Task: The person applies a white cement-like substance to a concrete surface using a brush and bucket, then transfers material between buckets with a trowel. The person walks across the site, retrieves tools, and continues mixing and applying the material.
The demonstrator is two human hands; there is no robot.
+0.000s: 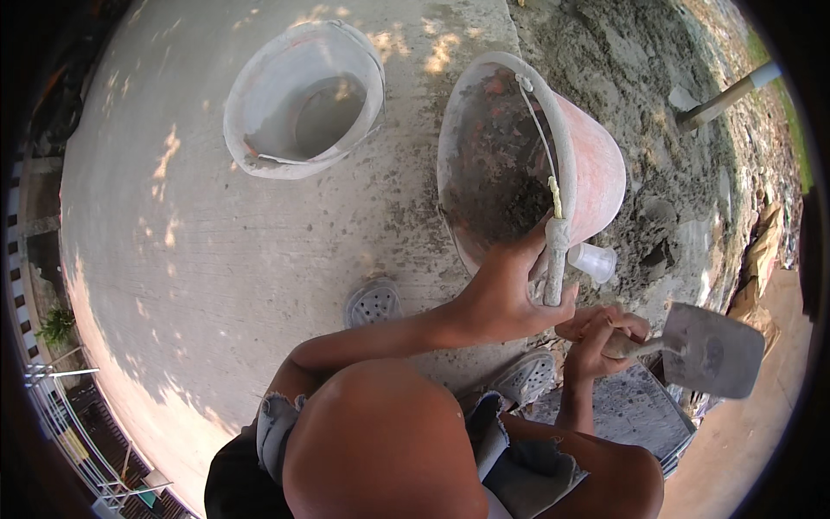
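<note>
A mortar-crusted bucket (pixel 596 164) lies tipped over, its mouth turned left, with dark mortar residue (pixel 523 203) inside. My left hand (pixel 512 294) is closed around the thick grip of its wire handle (pixel 558 251), at the near side of the rim. Lower right, my right hand (pixel 603 339) grasps a trowel by its handle. The trowel's flat, rounded-corner blade (pixel 713 350) points right, away from the bucket. A small clear plastic cup (pixel 595 262) sits on the ground beside the bucket, close to my left hand.
Another whitish bucket (pixel 246 104) stands at the upper left with grey liquid inside. Grey mortar (pixel 596 52) spreads over the ground behind the tipped bucket. A pole (pixel 726 97) juts in at the upper right. Dark tiles (pixel 627 411) lie beside my clog (pixel 527 378).
</note>
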